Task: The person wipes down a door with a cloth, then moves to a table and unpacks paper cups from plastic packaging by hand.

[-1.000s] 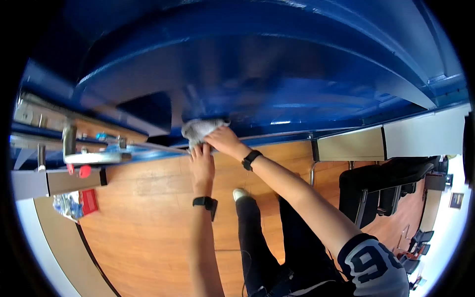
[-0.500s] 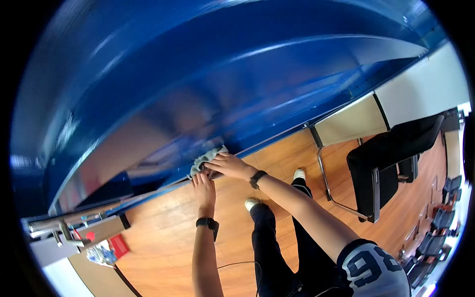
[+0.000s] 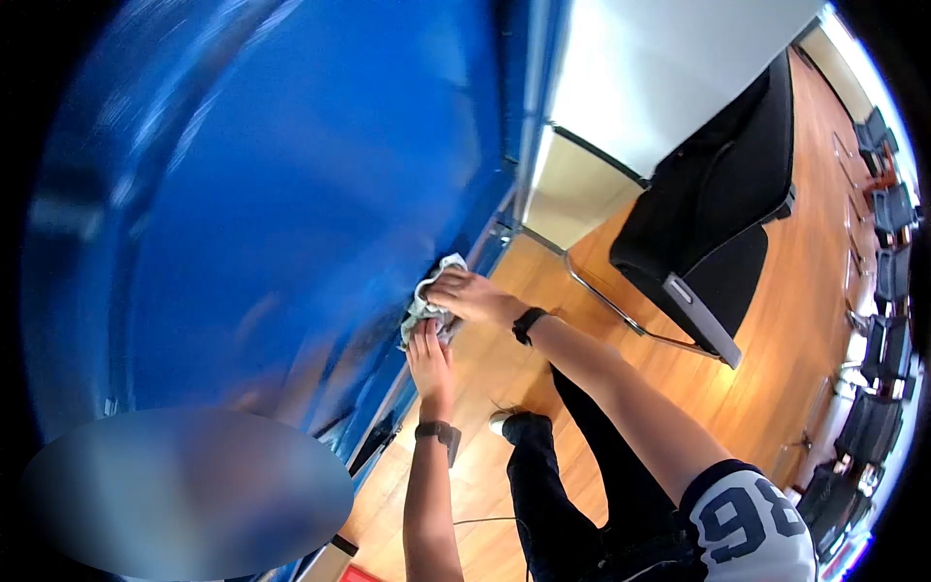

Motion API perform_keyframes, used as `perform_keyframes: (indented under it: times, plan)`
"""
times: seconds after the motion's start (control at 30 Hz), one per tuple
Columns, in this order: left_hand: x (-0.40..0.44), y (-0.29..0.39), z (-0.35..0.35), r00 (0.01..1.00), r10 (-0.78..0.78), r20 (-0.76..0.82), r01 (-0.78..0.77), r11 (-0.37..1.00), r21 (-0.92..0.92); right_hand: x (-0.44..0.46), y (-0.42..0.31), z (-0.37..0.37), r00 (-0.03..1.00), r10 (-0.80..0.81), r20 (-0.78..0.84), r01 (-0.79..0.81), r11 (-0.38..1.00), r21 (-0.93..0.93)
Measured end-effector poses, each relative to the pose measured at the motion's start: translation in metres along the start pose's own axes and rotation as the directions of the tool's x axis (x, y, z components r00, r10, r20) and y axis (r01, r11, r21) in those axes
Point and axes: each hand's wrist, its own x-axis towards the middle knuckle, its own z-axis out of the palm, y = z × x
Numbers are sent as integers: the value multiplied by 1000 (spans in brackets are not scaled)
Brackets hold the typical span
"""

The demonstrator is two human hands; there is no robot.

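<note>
A crumpled grey-white cloth (image 3: 423,303) is pressed against the lower edge of a glossy blue panel (image 3: 291,213). My right hand (image 3: 472,294) grips the cloth's upper part, its fingers bent over it. Just below, my left hand (image 3: 431,361) holds the cloth's lower end with its fingertips on the fabric. The two hands are close together. Both wrists wear dark bands. Part of the cloth is hidden beneath my fingers.
A black chair (image 3: 708,194) with a metal frame stands to the right, near a white and beige panel (image 3: 582,189). Several dark chairs (image 3: 868,427) line the far right over the wooden floor (image 3: 601,388). A blurred oval covers the lower left.
The view has turned, so the blue panel stands steeper and the black chair appears closer. Both hands, still on the cloth, appear slightly further right in view.
</note>
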Motion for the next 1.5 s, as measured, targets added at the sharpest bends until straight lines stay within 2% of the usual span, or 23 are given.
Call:
perform_keyframes:
  times: [0.07,0.13,0.2,0.27,0.37,0.4,0.53,0.57,0.67,0.7,0.8,1.0,1.13,1.2,1.27,1.3,1.33,1.37,1.43,1.5]
  plan:
    - [27,21,16,999,26,24,-26,1000,9,-7,29,-18,999,15,-45,-16,1000,-13]
    - [58,42,29,992,123,-12,-122,990,74,-15,60,-36,995,47,-90,-58,990,-132]
    - [87,60,43,985,170,32,-171,984,57,-23,87,-56,984,177,-1,-173,962,-212]
    - [112,75,56,979,167,119,-172,985,34,-30,108,-72,967,250,-55,-255,923,-288]
    - [143,88,69,961,231,150,-241,969,56,-40,122,-76,937,334,-101,-349,879,-326]
    - [149,92,72,954,253,160,-264,963,55,-45,123,-72,928,355,-117,-373,859,-351]
    - [147,96,78,970,160,185,-179,979,93,-40,103,-53,845,501,-186,-534,781,-323]
    - [146,91,81,971,177,160,-193,977,94,-36,97,-48,813,550,-192,-582,758,-295]
    - [140,81,85,971,217,100,-226,970,86,-24,80,-41,739,645,-195,-665,653,-362]
    - [136,76,83,970,225,89,-232,969,81,-21,75,-38,738,630,-243,-671,646,-363]
    - [120,66,64,972,220,88,-226,972,67,-13,57,-29,701,672,-239,-708,616,-345]
    - [42,12,29,985,166,52,-171,981,93,-2,-23,26,726,654,-212,-681,640,-356]
    - [-37,-45,-5,993,120,15,-121,982,145,3,-108,77,748,654,-116,-651,686,-324]
    - [-81,-75,-21,998,68,14,-70,979,190,4,-155,107,774,634,-10,-590,714,-378]
    - [-124,-101,-43,999,54,3,-53,962,268,6,-200,136,802,598,-5,-564,754,-336]
    - [-147,-116,-55,1000,15,2,-15,956,294,5,-225,150,828,559,25,-543,814,-207]
    - [-172,-130,-66,1000,-24,5,21,947,319,8,-249,163,833,542,109,-507,827,-242]
    - [-194,-141,-78,996,-85,2,80,937,341,9,-273,177,853,502,142,-472,858,-203]
    - [-237,-161,-106,963,-264,53,231,911,341,16,-320,188,880,424,213,-392,903,-176]
    - [-274,-176,-134,928,-363,82,318,888,332,20,-354,213,912,373,171,-372,927,-40]
